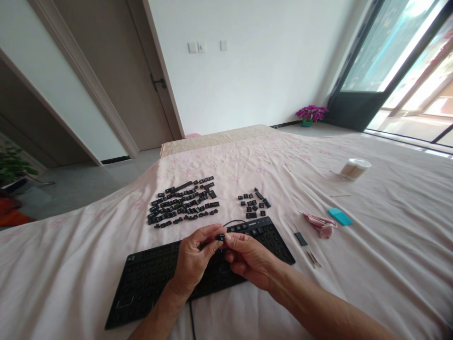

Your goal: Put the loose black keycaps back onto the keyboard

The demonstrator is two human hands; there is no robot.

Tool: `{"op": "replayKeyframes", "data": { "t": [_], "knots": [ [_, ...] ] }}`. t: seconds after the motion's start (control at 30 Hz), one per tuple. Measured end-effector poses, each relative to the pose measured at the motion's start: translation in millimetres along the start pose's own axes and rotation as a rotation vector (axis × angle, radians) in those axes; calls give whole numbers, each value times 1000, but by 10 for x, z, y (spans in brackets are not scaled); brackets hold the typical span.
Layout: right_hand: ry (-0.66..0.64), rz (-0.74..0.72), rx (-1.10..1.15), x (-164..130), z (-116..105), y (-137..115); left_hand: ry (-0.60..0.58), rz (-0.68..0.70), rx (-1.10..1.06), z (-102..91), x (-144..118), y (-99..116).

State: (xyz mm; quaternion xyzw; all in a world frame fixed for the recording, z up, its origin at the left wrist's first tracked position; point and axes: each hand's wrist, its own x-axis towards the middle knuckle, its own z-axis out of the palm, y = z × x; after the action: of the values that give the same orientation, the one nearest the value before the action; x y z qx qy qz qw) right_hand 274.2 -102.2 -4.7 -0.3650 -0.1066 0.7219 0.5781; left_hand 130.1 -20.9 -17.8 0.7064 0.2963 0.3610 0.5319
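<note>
A black keyboard [152, 278] lies slanted across the pink cloth, most of its keycaps off and the round key seats bare. Several keycaps sit in place near its upper right part. Above the middle of the board, my left hand [194, 252] and my right hand [247, 255] meet at the fingertips. Between them they pinch one small black keycap [221, 237], partly covered by the fingers. Loose black keycaps [184, 203] lie in rows beyond the keyboard on the left, and a smaller group of keycaps [251, 202] lies beyond it on the right.
Right of the keyboard lie a wire keycap puller [301, 238], a crumpled pink cloth [320, 224] and a blue flat piece [340, 216]. Farther off stands a clear tub of cotton swabs [355, 169], with a single swab [340, 195] nearby. A cable [192, 318] runs toward me.
</note>
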Motion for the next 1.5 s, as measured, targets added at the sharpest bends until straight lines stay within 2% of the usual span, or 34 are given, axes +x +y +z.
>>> {"op": "replayKeyframes", "data": {
  "t": [0.13,0.27,0.47,0.57,0.67,0.77,0.9,1.03,1.23,1.37,1.5],
  "knots": [
    [20,-39,-65,-6,15,-14,-15,-4,5,3,1,3],
    [76,-159,-202,-33,64,-23,18,33,82,13,3,65],
    [194,-284,-313,-42,102,3,119,351,367,2,3,166],
    [254,-343,-408,-25,86,14,102,390,398,7,-11,142],
    [298,-557,-598,-26,61,14,109,292,303,34,-22,99],
    [262,-783,-782,-60,44,1,111,73,67,64,-20,80],
    [120,-853,-852,-99,40,-45,46,-146,-275,81,2,81],
    [80,-942,-963,-106,24,-130,-67,-222,-464,73,27,78],
    [68,-1160,-1327,-201,-21,-249,-204,-332,-621,20,34,131],
    [65,-1221,-1517,-251,-16,-264,-169,-368,-663,44,18,152],
    [73,-1158,-1488,-230,-7,-254,-145,-350,-649,51,24,139]
  ]
}}
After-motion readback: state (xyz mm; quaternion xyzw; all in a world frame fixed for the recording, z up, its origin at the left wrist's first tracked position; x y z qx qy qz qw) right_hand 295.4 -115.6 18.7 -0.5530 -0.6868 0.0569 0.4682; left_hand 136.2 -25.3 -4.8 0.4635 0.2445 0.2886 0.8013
